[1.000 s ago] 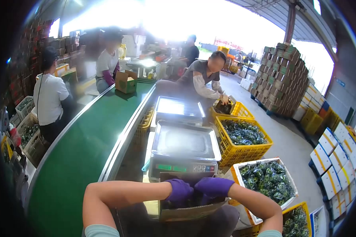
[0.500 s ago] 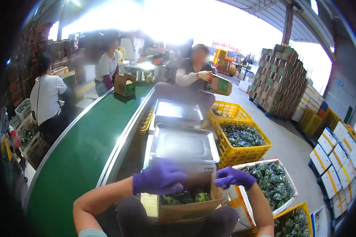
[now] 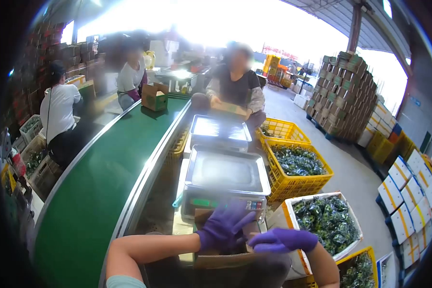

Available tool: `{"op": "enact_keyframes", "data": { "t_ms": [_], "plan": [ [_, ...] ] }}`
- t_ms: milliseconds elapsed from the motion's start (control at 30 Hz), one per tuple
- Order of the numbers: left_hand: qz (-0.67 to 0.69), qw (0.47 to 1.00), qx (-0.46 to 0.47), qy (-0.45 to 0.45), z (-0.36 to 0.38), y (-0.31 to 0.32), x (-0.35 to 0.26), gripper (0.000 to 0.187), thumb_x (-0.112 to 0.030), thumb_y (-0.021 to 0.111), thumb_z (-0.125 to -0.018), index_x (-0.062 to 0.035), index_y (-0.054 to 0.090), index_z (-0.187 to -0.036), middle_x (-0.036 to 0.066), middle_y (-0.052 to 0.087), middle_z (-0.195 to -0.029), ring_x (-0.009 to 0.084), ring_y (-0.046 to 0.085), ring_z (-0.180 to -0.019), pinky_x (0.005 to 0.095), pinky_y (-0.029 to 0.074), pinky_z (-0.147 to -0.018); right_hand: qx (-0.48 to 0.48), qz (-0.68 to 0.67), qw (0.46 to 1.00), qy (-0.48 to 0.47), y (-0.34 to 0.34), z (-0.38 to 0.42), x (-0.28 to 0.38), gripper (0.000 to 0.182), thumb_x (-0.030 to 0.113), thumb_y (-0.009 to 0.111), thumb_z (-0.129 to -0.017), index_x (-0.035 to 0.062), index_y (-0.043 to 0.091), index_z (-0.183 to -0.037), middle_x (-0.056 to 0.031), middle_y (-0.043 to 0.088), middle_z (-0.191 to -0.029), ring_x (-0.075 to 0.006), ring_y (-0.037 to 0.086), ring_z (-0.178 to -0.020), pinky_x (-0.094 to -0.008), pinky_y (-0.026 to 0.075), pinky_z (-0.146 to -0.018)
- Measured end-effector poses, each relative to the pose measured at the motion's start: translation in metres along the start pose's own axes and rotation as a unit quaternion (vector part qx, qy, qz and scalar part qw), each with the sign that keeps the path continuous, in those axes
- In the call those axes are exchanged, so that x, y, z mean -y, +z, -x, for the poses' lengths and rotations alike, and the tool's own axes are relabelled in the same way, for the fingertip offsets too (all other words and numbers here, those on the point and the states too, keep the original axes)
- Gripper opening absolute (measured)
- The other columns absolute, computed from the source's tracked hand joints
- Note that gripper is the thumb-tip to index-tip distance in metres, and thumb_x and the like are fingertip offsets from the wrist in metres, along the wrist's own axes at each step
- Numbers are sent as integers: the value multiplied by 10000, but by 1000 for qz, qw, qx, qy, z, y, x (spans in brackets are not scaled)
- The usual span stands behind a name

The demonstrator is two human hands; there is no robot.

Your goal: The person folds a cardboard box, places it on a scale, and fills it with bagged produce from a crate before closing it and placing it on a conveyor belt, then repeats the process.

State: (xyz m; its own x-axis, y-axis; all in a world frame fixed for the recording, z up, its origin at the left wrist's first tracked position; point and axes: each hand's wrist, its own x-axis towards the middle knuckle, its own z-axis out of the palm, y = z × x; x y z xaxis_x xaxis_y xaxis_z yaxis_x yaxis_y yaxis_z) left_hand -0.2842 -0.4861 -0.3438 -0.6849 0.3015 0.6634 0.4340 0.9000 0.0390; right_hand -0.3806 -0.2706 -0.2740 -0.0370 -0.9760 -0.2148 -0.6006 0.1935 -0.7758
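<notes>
An open cardboard box (image 3: pixel 221 260) sits in front of me, close to my lap, its near flap folded outward. My left hand (image 3: pixel 225 226), in a purple glove, hovers over the box's far side with its fingers spread and somewhat blurred. At the box's right edge is my right hand (image 3: pixel 283 240), also gloved in purple, its fingers stretched out leftward over the opening. Both hands hide most of what lies inside. Just beyond the box stands a weighing scale (image 3: pixel 225 203) with a metal tray (image 3: pixel 228 172) on top.
A green conveyor belt (image 3: pixel 115 158) runs along my left, carrying an open box (image 3: pixel 154 97). Right of me are a white foam box (image 3: pixel 287 216) and yellow crates (image 3: pixel 300 185) of bagged greens. A co-worker (image 3: pixel 235 81) holds a carton (image 3: pixel 228 108) behind a second scale tray (image 3: pixel 221 128).
Both my hands have lowered toward the box, the left moving right with its fingers spreading. The co-worker opposite has brought the carton down and left.
</notes>
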Motion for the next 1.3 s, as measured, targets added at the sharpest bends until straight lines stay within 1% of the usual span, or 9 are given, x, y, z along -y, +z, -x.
{"op": "enact_keyframes", "data": {
  "t_ms": [233, 400, 533, 600, 700, 867, 1133, 1267, 1300],
  "plan": [
    [171, 982, 65, -52, -15, -4, 20, 713, -464, 627, -848, 21, 437, -1335, 266, 595, -1085, 362, 634, -869, 456, 474, -723, -89, 125, 988, 18, 28, -13, -18, 296, 348, 636, -912, 76, 607, -1027, -162, 631, -902, -362, 630, -795, -431, 491, -693],
    [179, 942, 284, 4, -30, -53, 10, 1073, -594, 746, -694, 59, 296, -1418, 298, 515, -1244, 423, 569, -1068, 457, 467, -913, -312, 116, 943, -27, 42, -26, -18, 319, 364, 708, -852, 77, 632, -969, -114, 641, -866, -296, 633, -752, -407, 493, -683],
    [65, 964, 254, 29, 15, -27, -28, 1100, -551, 768, -665, 35, 264, -1448, 270, 479, -1298, 402, 512, -1163, 489, 404, -993, -514, 431, 737, -80, 65, -24, -22, 410, 457, 723, -810, 112, 653, -1019, -176, 580, -1222, -348, 543, -1159, -441, 424, -977],
    [69, 958, 279, -7, 19, -24, -28, 1104, -535, 771, -662, 30, 254, -1457, 258, 488, -1295, 393, 501, -1181, 497, 385, -1012, -476, 409, 777, -45, 64, -22, -34, 575, 493, 702, -818, 51, 603, -1172, -245, 454, -1380, -423, 410, -1312, -471, 342, -1076],
    [151, 964, 217, 0, 27, -17, -13, 1055, -598, 701, -717, 25, 276, -1455, 242, 466, -1338, 455, 454, -1231, 595, 301, -1056, -344, 89, 934, 25, 66, -29, -52, 847, 536, 621, -876, -74, 369, -1407, -335, 342, -1445, -530, 276, -1365, -519, 258, -1132],
    [127, 951, 270, 81, 32, -18, 16, 1034, -670, 635, -746, -34, 276, -1478, 241, 328, -1478, 450, 325, -1363, 658, 215, -1080, -340, 201, 916, 72, 107, -20, -34, 861, 536, 612, -881, -83, 347, -1417, -365, 261, -1472, -525, 210, -1397, -496, 254, -1141],
    [253, 889, 302, 233, 27, -27, 28, 964, -476, 757, -604, -111, 378, -1412, 162, 365, -1482, 405, 345, -1358, 595, 270, -1064, -675, -205, 698, 122, 191, -33, -24, 688, 162, 623, -874, -10, 298, -1456, -198, 411, -1448, -322, 288, -1417, -402, 262, -1152],
    [251, 873, 338, 245, 26, -26, 31, 986, -621, 671, -710, -135, 313, -1490, 159, 307, -1530, 405, 303, -1391, 607, 222, -1107, -493, -597, 632, -31, 216, -37, -56, 763, 414, 615, -907, -11, 302, -1458, -249, 413, -1422, -360, 447, -1309, -487, 386, -1078],
    [266, 874, 324, 247, 29, -19, 32, 961, -671, 621, -747, -134, 323, -1487, 169, 304, -1533, 414, 296, -1399, 611, 206, -1116, -449, -690, 567, 38, 223, -28, -71, 704, 107, 674, -806, 3, 364, -1429, -165, 516, -1331, -318, 461, -1271, -405, 393, -1055]
  ]
}}
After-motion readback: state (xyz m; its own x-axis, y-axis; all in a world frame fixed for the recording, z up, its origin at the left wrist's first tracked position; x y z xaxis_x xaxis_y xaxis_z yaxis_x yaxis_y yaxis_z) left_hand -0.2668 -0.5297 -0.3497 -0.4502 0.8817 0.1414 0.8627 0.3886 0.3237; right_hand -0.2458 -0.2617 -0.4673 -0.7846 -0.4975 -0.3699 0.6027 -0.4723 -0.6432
